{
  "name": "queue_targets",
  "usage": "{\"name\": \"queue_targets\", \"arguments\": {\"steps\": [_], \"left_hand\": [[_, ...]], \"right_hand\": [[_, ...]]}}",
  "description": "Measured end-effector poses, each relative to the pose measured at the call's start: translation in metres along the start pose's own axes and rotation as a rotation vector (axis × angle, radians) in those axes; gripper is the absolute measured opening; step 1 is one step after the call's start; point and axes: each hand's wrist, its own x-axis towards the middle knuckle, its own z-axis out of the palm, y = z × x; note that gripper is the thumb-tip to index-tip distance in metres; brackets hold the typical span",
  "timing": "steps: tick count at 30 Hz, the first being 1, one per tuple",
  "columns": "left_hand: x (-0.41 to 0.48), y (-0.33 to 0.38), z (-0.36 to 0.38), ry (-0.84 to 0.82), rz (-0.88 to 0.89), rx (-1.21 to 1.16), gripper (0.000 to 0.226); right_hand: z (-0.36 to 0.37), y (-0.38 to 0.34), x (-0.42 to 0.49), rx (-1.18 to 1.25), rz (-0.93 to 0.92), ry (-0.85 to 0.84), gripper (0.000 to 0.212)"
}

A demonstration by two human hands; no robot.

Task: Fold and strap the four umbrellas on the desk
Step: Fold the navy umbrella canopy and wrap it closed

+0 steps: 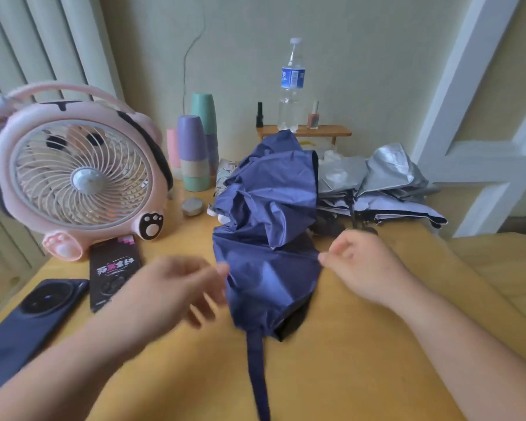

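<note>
A navy blue umbrella (268, 238) lies loose and crumpled in the middle of the desk (362, 344), its strap (257, 369) trailing toward me. My right hand (365, 268) pinches the canopy's right edge between thumb and fingertips. My left hand (176, 287), blurred, has its fingers spread at the canopy's left edge; whether they touch the cloth I cannot tell. Behind to the right lies a silver and lilac umbrella (377, 189), unfolded. A patterned umbrella (225, 174) peeks out behind the blue one.
A pink fan (79, 174) stands at the left, with a dark phone (28, 317) and a black card box (113, 271) in front. Stacked cups (195, 150), a small tin (192, 206), and a wooden shelf (325, 130) holding a water bottle (291, 86) sit at the back.
</note>
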Motion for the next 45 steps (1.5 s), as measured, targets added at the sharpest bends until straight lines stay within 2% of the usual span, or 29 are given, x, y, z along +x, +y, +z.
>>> {"name": "queue_targets", "arguments": {"steps": [2, 3, 6, 10, 14, 16, 20, 23, 26, 30, 32, 33, 35, 36, 37, 39, 42, 45], "left_hand": [[0.045, -0.005, -0.01, 0.194, -0.049, -0.057, 0.024], [0.064, -0.01, -0.009, 0.216, -0.085, -0.066, 0.02], [0.106, -0.025, -0.001, 0.208, -0.11, -0.117, 0.04], [0.121, -0.027, 0.009, 0.219, -0.023, 0.04, 0.015], [0.112, -0.027, 0.013, 0.18, 0.037, 0.08, 0.009], [0.109, -0.026, 0.011, 0.213, 0.081, 0.138, 0.006], [0.113, -0.035, 0.007, 0.391, 0.068, 0.176, 0.01], [0.116, -0.039, 0.012, 0.464, 0.108, 0.223, 0.013], [0.114, -0.039, 0.014, 0.509, 0.183, 0.238, 0.017], [0.104, -0.034, 0.015, 0.542, 0.271, 0.184, 0.01], [0.097, -0.027, 0.018, 0.515, 0.271, 0.016, 0.023], [0.093, -0.023, 0.019, 0.451, 0.247, -0.144, 0.037], [0.086, -0.017, 0.02, 0.24, 0.168, -0.566, 0.071], [0.084, -0.016, 0.02, 0.146, 0.131, -0.683, 0.085], [0.081, -0.016, 0.02, 0.083, 0.111, -0.668, 0.101], [0.075, -0.015, 0.021, 0.02, 0.1, -0.404, 0.12], [0.071, -0.017, 0.022, 0.018, 0.089, -0.073, 0.114], [0.071, -0.016, 0.023, 0.062, 0.087, 0.061, 0.1]], "right_hand": [[0.012, -0.005, -0.02, 0.132, 0.075, -0.168, 0.027], [0.018, -0.007, -0.025, 0.191, 0.092, -0.196, 0.035], [0.03, -0.011, -0.021, 0.301, 0.12, -0.102, 0.052], [0.03, -0.006, 0.01, 0.314, 0.203, 0.019, 0.056], [0.026, -0.006, 0.033, 0.107, 0.117, 0.005, 0.04], [0.029, -0.001, 0.038, 0.093, 0.063, 0.028, 0.03], [0.037, 0.009, 0.033, 0.314, 0.036, 0.093, 0.038], [0.035, 0.006, 0.027, 0.644, 0.111, 0.105, 0.043], [0.033, 0.007, 0.023, 0.845, 0.118, -0.003, 0.059], [0.035, 0.003, 0.008, 0.784, -0.056, -0.22, 0.085], [0.033, -0.001, 0.003, 0.791, -0.101, -0.262, 0.092], [0.031, -0.003, 0.002, 0.813, -0.126, -0.263, 0.094], [0.027, -0.007, 0.0, 0.904, -0.19, -0.226, 0.095], [0.025, -0.008, 0.0, 0.955, -0.211, -0.207, 0.094], [0.024, -0.007, 0.001, 0.993, -0.212, -0.194, 0.094], [0.021, -0.006, 0.001, 1.043, -0.183, -0.173, 0.094], [0.018, -0.007, 0.001, 1.156, -0.152, -0.218, 0.096], [0.017, -0.007, 0.0, 1.168, -0.121, -0.282, 0.1]]}}
